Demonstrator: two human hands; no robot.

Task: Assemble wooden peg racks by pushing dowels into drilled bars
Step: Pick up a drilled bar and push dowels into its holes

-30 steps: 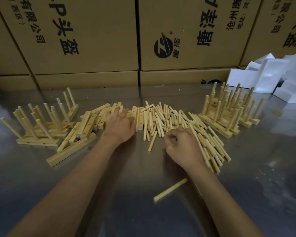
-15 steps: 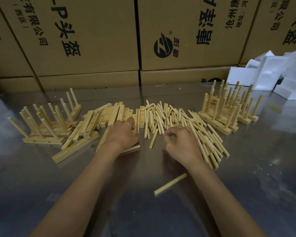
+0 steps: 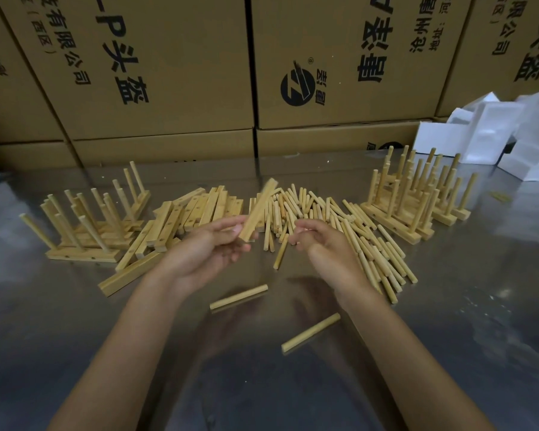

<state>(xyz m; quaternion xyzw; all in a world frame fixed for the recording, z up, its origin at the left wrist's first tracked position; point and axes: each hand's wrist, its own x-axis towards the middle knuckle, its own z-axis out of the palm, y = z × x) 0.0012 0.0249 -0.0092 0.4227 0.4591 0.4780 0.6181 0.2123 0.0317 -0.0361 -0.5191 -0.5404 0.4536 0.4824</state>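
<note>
Drilled bar [image 3: 259, 209] in left hand [image 3: 210, 251], tilted.

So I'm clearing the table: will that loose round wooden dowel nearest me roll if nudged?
Probably. The loose round wooden dowel looks cylindrical and lies alone on the smooth, shiny metal table, so a sideways nudge should roll it. It looks stiff and likely light.
</note>
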